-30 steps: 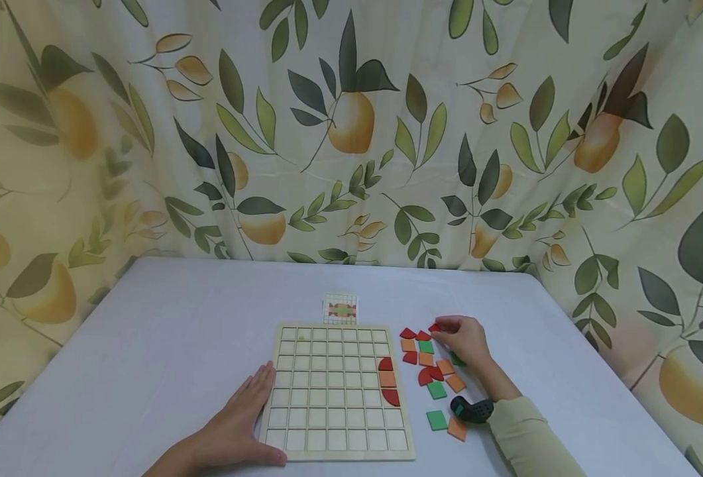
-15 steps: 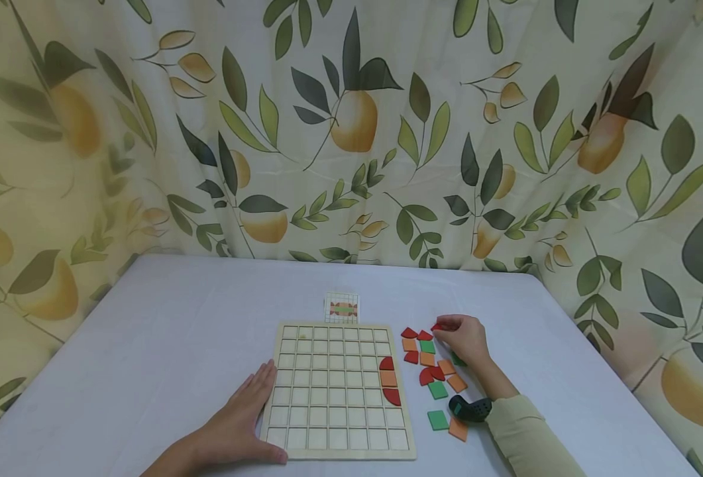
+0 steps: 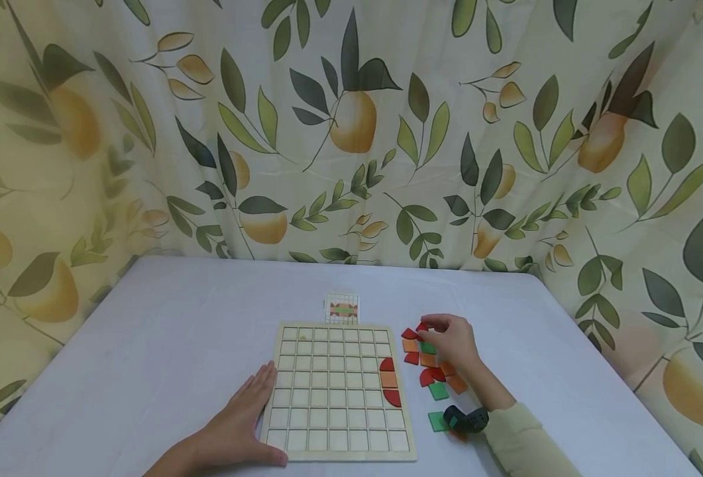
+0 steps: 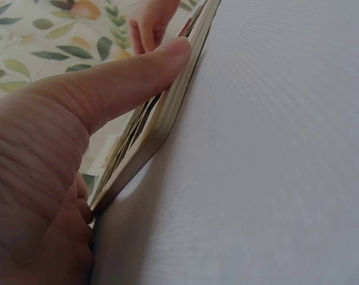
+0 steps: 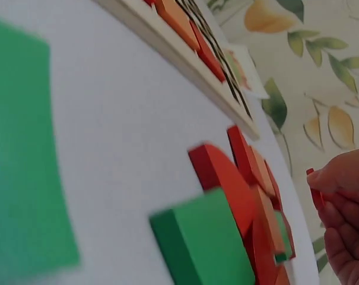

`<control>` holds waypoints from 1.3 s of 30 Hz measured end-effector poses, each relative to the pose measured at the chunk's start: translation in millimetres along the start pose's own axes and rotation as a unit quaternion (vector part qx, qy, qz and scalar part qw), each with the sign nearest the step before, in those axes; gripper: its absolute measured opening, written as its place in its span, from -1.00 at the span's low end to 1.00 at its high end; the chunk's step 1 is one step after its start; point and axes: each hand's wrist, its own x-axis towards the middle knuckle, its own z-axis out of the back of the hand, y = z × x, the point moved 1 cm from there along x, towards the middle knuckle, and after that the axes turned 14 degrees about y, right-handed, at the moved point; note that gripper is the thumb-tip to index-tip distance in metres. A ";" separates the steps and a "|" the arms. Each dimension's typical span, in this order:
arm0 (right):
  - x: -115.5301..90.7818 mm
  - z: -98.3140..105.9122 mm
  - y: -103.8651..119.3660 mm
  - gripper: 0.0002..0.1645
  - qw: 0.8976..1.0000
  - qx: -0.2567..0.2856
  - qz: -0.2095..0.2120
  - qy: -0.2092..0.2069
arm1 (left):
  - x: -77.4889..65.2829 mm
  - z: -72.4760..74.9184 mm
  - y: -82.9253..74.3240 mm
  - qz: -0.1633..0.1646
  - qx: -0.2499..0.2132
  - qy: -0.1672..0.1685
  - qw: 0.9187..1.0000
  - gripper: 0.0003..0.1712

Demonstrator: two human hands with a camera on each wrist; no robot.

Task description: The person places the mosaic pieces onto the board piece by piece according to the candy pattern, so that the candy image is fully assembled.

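Right grip: narrow, pinching a thin red piece between thumb and fingers above the far end of the loose pile; an uneven squeeze could twist it or make it slip.
Piled pieces: a red wedge and a green tile sit close under your fingers; come down low and your knuckles could scatter them.
Black wrist unit: it hangs over an orange tile; drop your wrist and it might drag that tile along.
Left grip: wide, fingers along the left edge of the board, thumb at its near corner; a heavier push could skid it across the bench.
Right-hand column: an orange square sits between two red curves; a jolt to the board could unseat them.
Pattern card: just beyond the board's far edge, so shoving the board forward could shift it.
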 end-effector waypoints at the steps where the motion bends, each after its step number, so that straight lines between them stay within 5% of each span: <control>1: -1.5 -2.2 2.7 -0.59 1.000 0.005 0.004 0.003 | 0.0 -0.1 0.2 0.001 0.000 0.000 1.000 0.51; 17: -21.8 -34.1 26.8 -0.67 0.998 -0.016 0.059 0.032 | 0.7 -1.0 0.8 -0.001 -0.008 0.001 1.000 0.52; 27: -28.9 -50.3 29.1 -0.73 0.989 -0.020 0.116 0.086 | 0.0 -0.9 1.6 -0.007 0.006 -0.011 1.000 0.50; 39: -31.1 -60.4 31.3 -0.70 0.984 0.021 0.115 0.134 | -0.1 -0.8 1.9 -0.002 -0.003 -0.004 1.000 0.50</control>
